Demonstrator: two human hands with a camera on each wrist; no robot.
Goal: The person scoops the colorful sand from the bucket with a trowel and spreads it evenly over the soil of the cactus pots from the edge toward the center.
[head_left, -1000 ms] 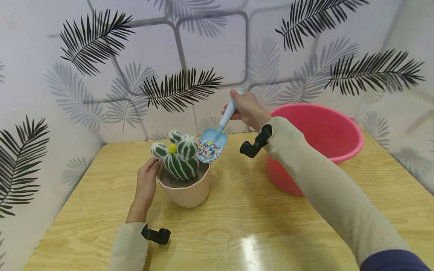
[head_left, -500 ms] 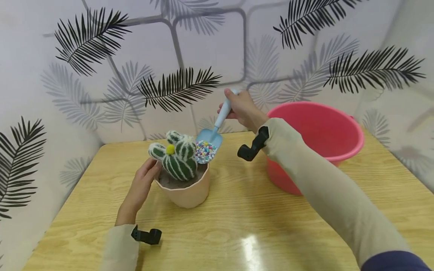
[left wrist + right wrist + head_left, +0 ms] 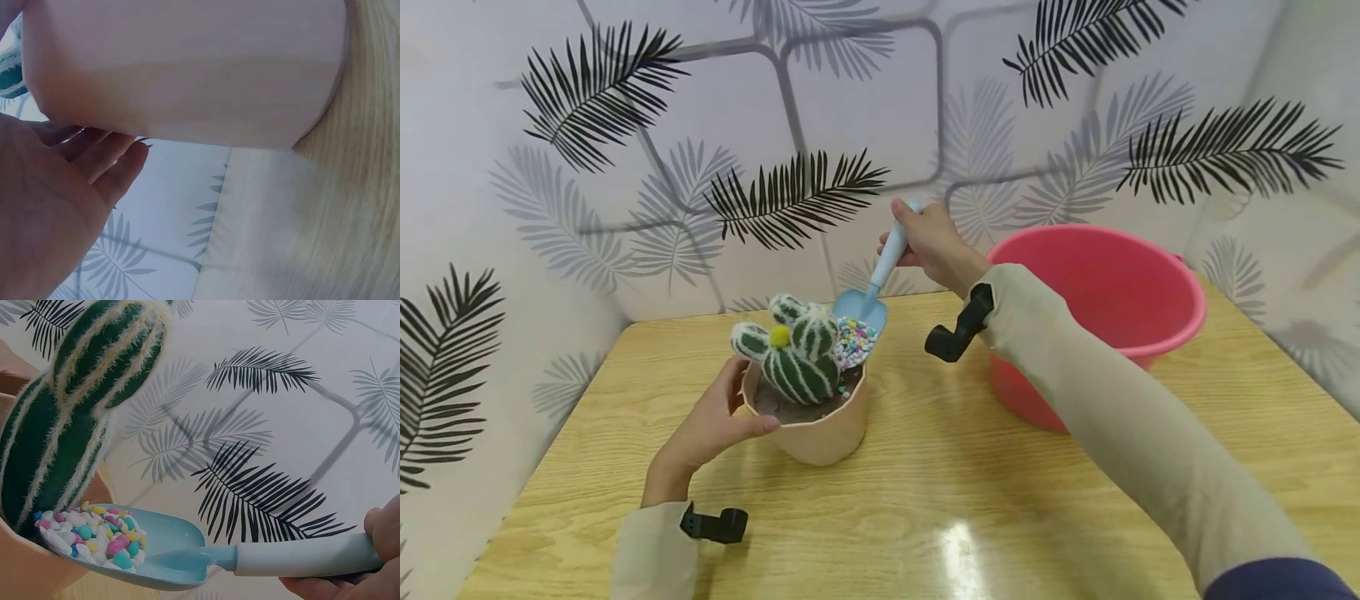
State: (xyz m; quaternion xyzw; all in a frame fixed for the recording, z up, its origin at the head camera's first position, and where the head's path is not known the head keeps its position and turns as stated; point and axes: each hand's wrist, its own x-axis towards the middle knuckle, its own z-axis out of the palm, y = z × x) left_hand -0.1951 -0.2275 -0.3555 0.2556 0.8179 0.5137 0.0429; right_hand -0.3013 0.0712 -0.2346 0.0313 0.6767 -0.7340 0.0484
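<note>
Pink bucket [image 3: 1030, 392] on wooden table [image 3: 910, 492], partly hidden by right sleeve [image 3: 1105, 392], cactus [image 3: 797, 372] in peach pot [image 3: 831, 439], left hand [image 3: 703, 429] gripping the pot, right hand [image 3: 936, 243] clasping a scoop [image 3: 860, 305] at its rim, coloured pebbles [image 3: 854, 342] beside the cactus, left fingertips [image 3: 128, 159] clear only in left wrist view

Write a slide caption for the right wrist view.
Right hand holding a blue scoop of colourful pebbles beside a striped cactus in its pot.
</note>
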